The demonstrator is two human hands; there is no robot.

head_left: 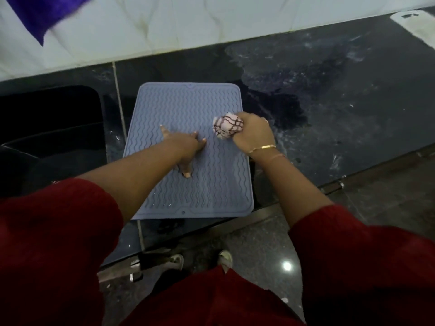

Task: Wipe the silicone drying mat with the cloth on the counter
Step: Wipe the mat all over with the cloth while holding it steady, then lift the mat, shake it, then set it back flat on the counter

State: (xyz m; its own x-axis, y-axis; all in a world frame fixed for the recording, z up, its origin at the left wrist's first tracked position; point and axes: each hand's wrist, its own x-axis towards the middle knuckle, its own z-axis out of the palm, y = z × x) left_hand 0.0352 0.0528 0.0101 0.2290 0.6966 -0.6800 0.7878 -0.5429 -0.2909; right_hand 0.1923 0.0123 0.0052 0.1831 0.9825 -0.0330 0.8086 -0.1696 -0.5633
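A blue-grey silicone drying mat [188, 104] with wavy ridges lies flat on the dark counter [341, 114]. My left hand [186, 147] rests palm down on the middle of the mat with its fingers spread. My right hand [253, 135] is closed around a bunched white cloth with dark brown lines [227, 125], which sits against the mat near its right edge. A gold bangle is on my right wrist.
A black sink [51, 128] opens just left of the mat. The counter right of the mat is wet and streaked. A white tiled wall [211, 24] runs behind, with a purple cloth [44, 10] at top left. The counter's front edge [306, 189] runs close under the mat.
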